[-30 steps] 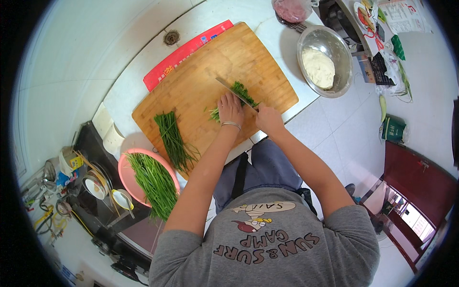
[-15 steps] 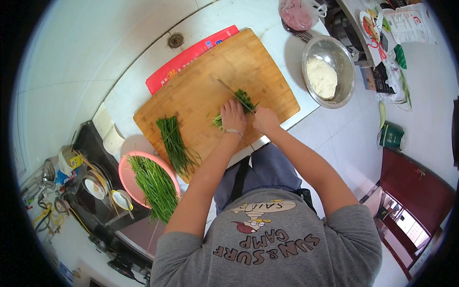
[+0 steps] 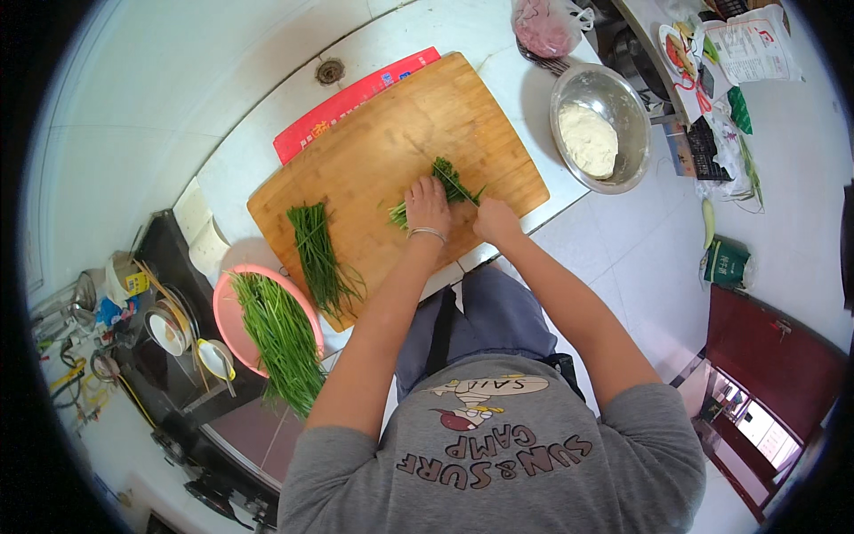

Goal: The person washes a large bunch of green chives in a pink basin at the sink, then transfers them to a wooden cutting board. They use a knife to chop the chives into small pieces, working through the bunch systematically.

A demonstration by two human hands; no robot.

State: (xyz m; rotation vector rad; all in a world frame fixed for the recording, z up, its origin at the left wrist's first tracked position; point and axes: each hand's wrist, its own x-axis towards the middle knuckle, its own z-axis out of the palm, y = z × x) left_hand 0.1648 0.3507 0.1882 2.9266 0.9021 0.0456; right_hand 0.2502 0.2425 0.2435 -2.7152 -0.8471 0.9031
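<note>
On the wooden cutting board (image 3: 391, 151), my left hand (image 3: 427, 206) presses down on a bunch of chives (image 3: 398, 214), its fingers closed over them. The pale stalk ends stick out to the left of that hand. My right hand (image 3: 496, 222) is wrapped round the handle of a knife (image 3: 429, 160), whose thin blade points away to the far left, right beside my left fingers. Cut chives (image 3: 452, 180) lie in a small dark green heap along the blade. A second bundle of long chives (image 3: 318, 258) rests on the board's left part, apart from both hands.
A pink basin (image 3: 229, 316) heaped with long greens stands left of the board. Behind the board lies a red box (image 3: 342, 107). To the right is a steel bowl (image 3: 630, 147) with dough (image 3: 587, 141), near a bag of pink stuff (image 3: 544, 27). A stove (image 3: 165, 240) is at far left.
Both hands stay on the chives and the knife, with the blade shifted only slightly. The whole view has moved a little, so the bowl and basin appear further left.
</note>
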